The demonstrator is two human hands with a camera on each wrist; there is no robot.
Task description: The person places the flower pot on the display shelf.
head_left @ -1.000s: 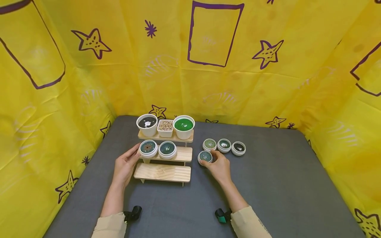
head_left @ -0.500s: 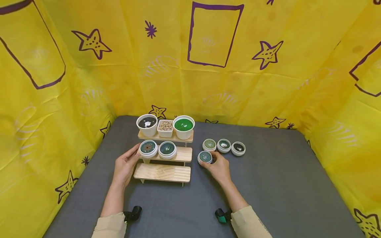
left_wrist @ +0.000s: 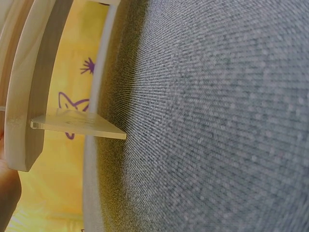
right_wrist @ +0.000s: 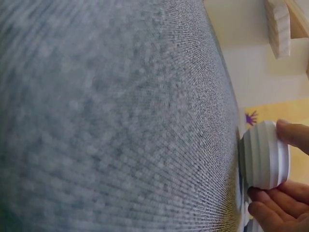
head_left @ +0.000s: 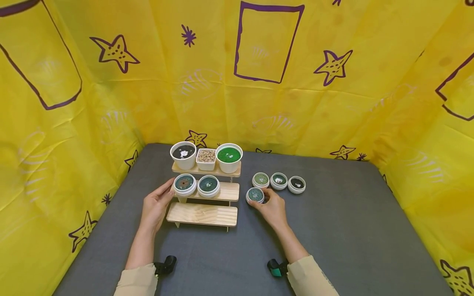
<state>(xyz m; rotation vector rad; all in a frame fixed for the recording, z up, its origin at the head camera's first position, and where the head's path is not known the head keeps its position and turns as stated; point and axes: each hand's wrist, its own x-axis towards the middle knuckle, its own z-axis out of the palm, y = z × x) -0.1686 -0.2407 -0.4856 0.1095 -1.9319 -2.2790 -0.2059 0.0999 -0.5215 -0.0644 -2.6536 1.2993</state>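
Observation:
A tiered wooden stand (head_left: pixel 201 213) has three steps. At the left end of its middle step, my left hand (head_left: pixel 157 203) holds the side of a small white ribbed bowl (head_left: pixel 184 185) with a teal filling and a brown spot. A second teal-filled bowl (head_left: pixel 208 186) sits beside it. My right hand (head_left: pixel 273 206) grips another white ribbed bowl (head_left: pixel 255 195), with blue-green filling, between thumb and fingers. That ribbed bowl (right_wrist: pixel 264 154) rests on the cloth in the right wrist view. Only a bit of my left hand (left_wrist: pixel 8 191) shows in the left wrist view.
On the top step stand a dark-filled tub (head_left: pixel 183 155), a square dish (head_left: pixel 205 159) of tan bits and a green-filled tub (head_left: pixel 228 158). Right of the stand are a light-green bowl (head_left: pixel 261 180), a dark-green bowl (head_left: pixel 278 181) and a black-filled bowl (head_left: pixel 296 185). Yellow cloth (head_left: pixel 207 98) encloses the table.

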